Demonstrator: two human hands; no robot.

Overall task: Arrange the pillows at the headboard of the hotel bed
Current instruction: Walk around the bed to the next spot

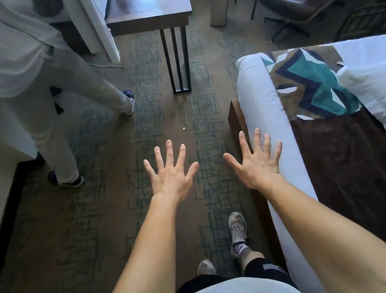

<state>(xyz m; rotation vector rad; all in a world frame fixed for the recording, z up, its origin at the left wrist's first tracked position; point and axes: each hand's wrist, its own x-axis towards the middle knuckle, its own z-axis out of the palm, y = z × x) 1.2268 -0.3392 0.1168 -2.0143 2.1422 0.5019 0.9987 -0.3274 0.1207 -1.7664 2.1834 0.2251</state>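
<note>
Right now both hands are out front, fingers splayed wide, holding nothing: L hand at 12 o'clock over the carpet, R hand at 1 o'clock by the bed edge. White pillow lies on the bed at 3 o'clock, against the zigzag runner. 2nd person at 10 o'clock.

The 2 bare arms reach straight forward, palms down. The left grip hangs apart from the bed, out past its side edge, its 5 fingers straight and fanned wide, holding nothing. The right grip is at the bed's side edge, fingers spread likewise; whether it touches the bed cannot be told.
</note>
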